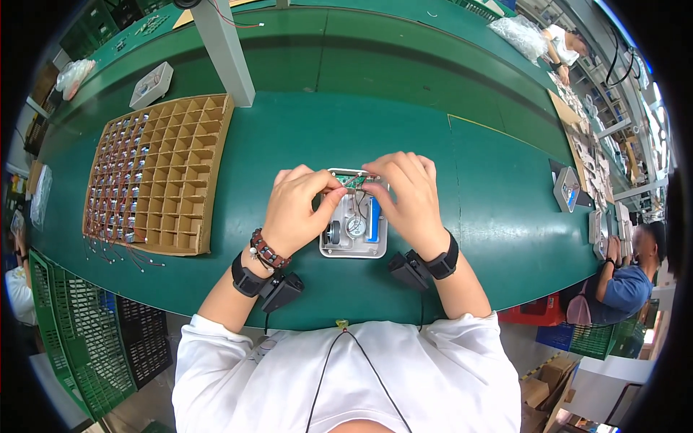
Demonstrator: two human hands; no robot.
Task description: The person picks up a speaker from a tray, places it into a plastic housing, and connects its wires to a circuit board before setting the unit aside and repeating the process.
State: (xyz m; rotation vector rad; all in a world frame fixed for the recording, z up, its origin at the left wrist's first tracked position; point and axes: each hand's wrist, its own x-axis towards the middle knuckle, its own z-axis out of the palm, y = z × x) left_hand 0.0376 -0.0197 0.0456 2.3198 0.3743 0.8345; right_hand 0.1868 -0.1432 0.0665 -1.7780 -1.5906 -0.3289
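A shallow light-grey plastic housing point(351, 252) lies on the bench before me, its inside facing up. In its far end is a green circuit board point(354, 181) with thin dark wires running down from it. My left hand point(299, 206) is closed, thumb and forefinger pinched at the board's left edge. At the right edge, my right hand point(408, 193) has its thumb and forefinger bent around the board and a small reddish wire; the exact contact is hidden. Nearer me in the housing sit a round silver part point(355, 226), a blue block point(373, 219) and a black round part point(332, 232).
A divided cardboard box point(184, 162) stands left, several compartments filled with wired parts. Beyond it are another grey housing point(152, 85) and a metal post point(225, 58). At right lies a further housing point(566, 189). Co-workers sit at the right edge; green crates point(79, 332) stand lower left.
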